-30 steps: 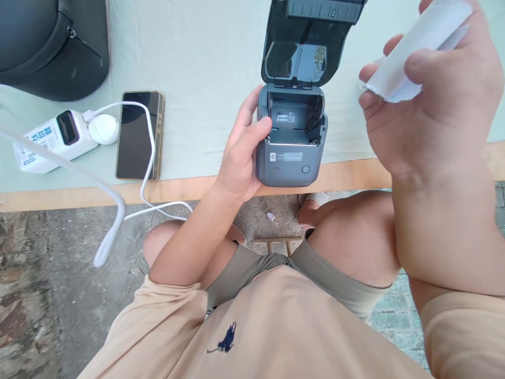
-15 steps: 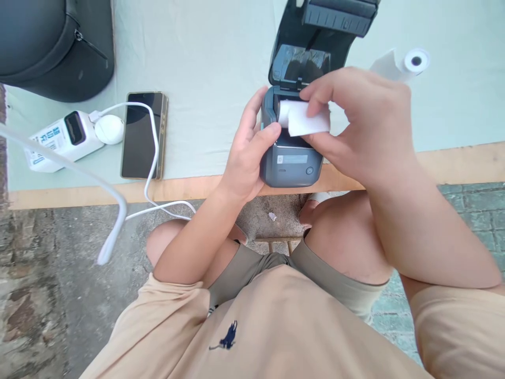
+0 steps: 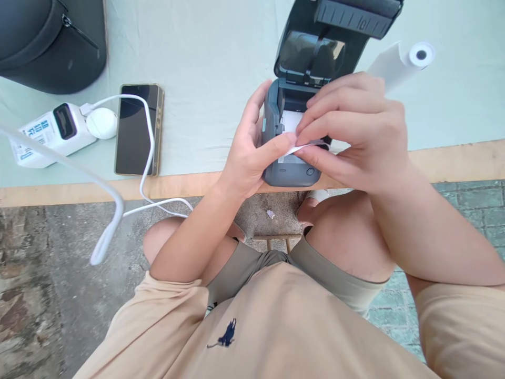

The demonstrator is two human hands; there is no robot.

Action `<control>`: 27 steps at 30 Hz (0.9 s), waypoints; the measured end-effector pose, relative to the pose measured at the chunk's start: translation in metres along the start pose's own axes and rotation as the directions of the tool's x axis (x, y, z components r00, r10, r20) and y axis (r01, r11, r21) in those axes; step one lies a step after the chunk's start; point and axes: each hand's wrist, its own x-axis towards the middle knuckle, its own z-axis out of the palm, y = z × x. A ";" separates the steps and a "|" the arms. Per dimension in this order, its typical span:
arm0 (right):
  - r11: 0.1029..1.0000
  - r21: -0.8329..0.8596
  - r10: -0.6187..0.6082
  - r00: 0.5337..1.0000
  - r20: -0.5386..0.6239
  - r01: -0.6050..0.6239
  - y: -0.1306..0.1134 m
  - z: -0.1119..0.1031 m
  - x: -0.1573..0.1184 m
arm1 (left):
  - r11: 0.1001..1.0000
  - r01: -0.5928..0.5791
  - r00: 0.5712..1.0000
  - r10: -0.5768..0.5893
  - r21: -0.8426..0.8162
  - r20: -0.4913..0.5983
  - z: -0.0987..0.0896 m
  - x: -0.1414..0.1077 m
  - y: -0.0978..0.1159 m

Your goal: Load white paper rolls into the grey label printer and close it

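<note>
1. Small grey printer [image 3: 292, 168]: stands at the near edge of the table [image 3: 221, 63], its lid [image 3: 335, 31] swung up and back, the paper bay exposed.
2. Paper roll [image 3: 291, 121]: seated in the open bay; its loose end [image 3: 305, 146] is drawn forward over the front lip of the printer.
3. Our left hand [image 3: 246, 158]: cupped against the printer's left side, fingers loosely curled, the thumb laid across the front and pressing on the loose end.
4. Our right hand [image 3: 355, 131]: hovers over the bay, fingers nearly closed, thumb and forefinger pinching the loose end.
5. Second paper roll [image 3: 402, 60]: lies on the table right of the lid, apart from both hands.
6. Phone [image 3: 138, 129]: face up, well left of the printer, a white cable [image 3: 148, 158] crossing it.
7. White power bank [image 3: 49, 131]: left of the phone, cable plugged in.
8. Dark bag [image 3: 51, 42]: far left corner of the table.
</note>
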 end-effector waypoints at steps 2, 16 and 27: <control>1.000 0.014 -0.011 1.000 -0.005 0.012 0.000 -0.001 -0.001 | 1.000 0.000 1.000 0.000 0.028 0.001 0.000 0.000 0.002; 0.975 0.012 0.217 0.938 -0.271 -0.222 0.002 -0.009 -0.006 | 0.999 -0.004 0.999 0.002 0.041 0.042 -0.003 0.001 -0.003; 0.929 0.349 0.209 0.953 -0.220 -0.124 0.017 -0.007 0.002 | 0.994 0.016 0.999 -0.020 0.111 0.039 -0.004 0.001 -0.001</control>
